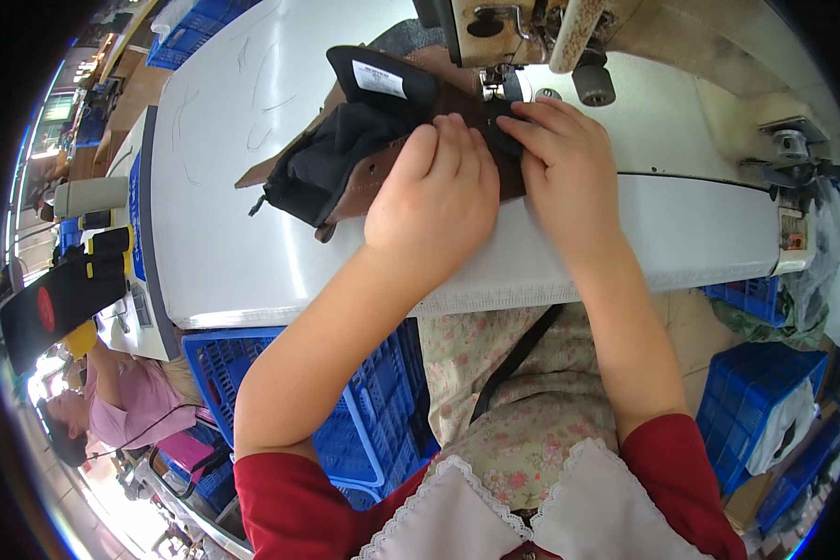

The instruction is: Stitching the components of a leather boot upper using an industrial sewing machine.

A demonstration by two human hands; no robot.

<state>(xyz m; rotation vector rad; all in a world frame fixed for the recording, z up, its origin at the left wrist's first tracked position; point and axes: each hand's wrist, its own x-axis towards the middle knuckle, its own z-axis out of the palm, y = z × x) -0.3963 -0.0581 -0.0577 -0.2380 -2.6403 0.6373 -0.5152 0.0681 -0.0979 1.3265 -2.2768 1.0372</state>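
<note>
A brown leather-like bag piece [353, 198] with a bunched black lining [322, 154] lies on the white sewing table, its far end under the sewing machine's presser foot [504, 86]. A black flap with a white printed label [379, 79] stands up from it. My left hand [436, 191] presses on the piece, fingers curled together and gripping it. Close to the presser foot, my right hand [569, 154] pinches the dark edge of the same piece, fingertips partly hidden. The needle tip cannot be made out.
The sewing machine head [532, 33] overhangs the table [224, 205]. Blue crates [345, 439] stand below it at left, and another blue crate [751, 401] at right. A person in a pink top [145, 411] works at a neighbouring station on the left.
</note>
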